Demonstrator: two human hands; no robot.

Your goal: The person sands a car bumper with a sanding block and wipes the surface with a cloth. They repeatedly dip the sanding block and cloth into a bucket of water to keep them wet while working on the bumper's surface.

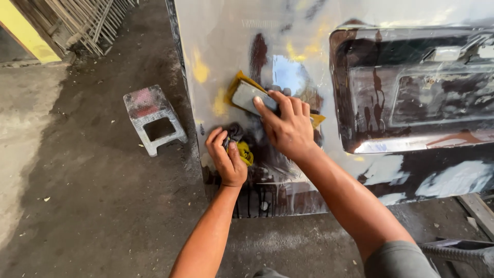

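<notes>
Mid-sanding: right hand (pixel 288 126) pressed a sanding block (pixel 248 97) flat on the wet panel (pixel 226 36) at frame centre; left hand (pixel 228 157) pinched a yellow rag (pixel 245 152); wiping seemed due next

A small plastic stool (pixel 152 119) is seen standing on the dirt floor (pixel 92 206), to the left of the hands. A stack of metal grating (pixel 87 23) is leaned far up and left of them, beside a yellow post (pixel 25 33). A plank (pixel 476 208) is seen at lower right.

Left hand (pixel 228 159) fisted, right hand (pixel 286 125) flat, fingers (pixel 265 107) extended, both forearms outstretched
</notes>
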